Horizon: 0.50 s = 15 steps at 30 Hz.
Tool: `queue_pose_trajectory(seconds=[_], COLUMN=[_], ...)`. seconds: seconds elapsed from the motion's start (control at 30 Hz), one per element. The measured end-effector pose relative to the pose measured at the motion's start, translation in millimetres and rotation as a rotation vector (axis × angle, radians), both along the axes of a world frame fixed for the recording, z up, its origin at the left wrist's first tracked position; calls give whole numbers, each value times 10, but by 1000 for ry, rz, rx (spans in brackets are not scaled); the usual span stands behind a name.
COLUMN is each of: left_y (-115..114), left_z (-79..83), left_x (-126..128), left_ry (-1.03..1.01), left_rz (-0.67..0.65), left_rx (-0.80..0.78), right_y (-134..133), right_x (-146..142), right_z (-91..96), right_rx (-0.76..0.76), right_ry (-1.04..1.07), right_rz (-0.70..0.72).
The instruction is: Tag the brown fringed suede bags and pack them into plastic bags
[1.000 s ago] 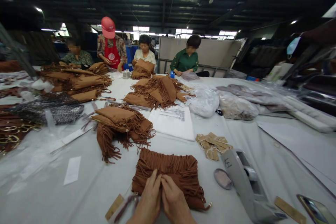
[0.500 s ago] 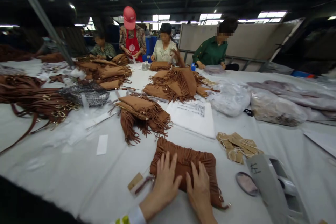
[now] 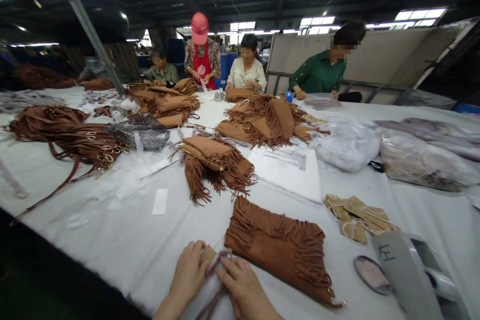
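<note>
A brown fringed leather pouch [image 3: 272, 255] lies flat in front of me, its zipper edge toward me. At its left end is a dark strap in clear plastic [image 3: 214, 263], and a small tan cardboard tag [image 3: 208, 254] is beside it. My left hand [image 3: 189, 269], fingers curled, grips the tag. From the other side my right hand [image 3: 242, 280] pinches the plastic-wrapped strap, with its fingertips close to the left ones. Neither hand rests on the pouch body. The undersides of my fingers are hidden.
Fringed pouches [image 3: 217, 160] are heaped ahead, with a white printed sheet [image 3: 288, 170] beside them. Brown straps [image 3: 82, 135] lie left. Tan tags [image 3: 358, 215] and a grey tape dispenser [image 3: 412, 270] are at right. Several co-workers, one in a red cap [image 3: 200, 28], are across the table.
Both hands have left the top of the pouch and moved left and nearer to me, onto the tag and wrapped strap. The pouch's fringe now lies uncovered. The camera view has shifted left.
</note>
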<state>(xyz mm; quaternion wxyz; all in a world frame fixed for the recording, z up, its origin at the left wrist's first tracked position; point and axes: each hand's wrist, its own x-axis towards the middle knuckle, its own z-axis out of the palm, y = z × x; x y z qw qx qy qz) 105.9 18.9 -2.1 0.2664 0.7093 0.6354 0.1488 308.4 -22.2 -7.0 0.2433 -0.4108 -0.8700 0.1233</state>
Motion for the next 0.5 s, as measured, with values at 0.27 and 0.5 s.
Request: queue_pose_trajectory(seconds=[0.27,0.5], left_y=[134,514], left_z=[64,718], left_x=[-97,399], left_ry=[-278,-433], left_rz=[134,42], left_rx=[1,173], right_y=[-61,-94], right_x=[55,85], right_z=[-233,-107], right_rx=[-1,-57], right_ry=[155,98], right_rz=[-31,3])
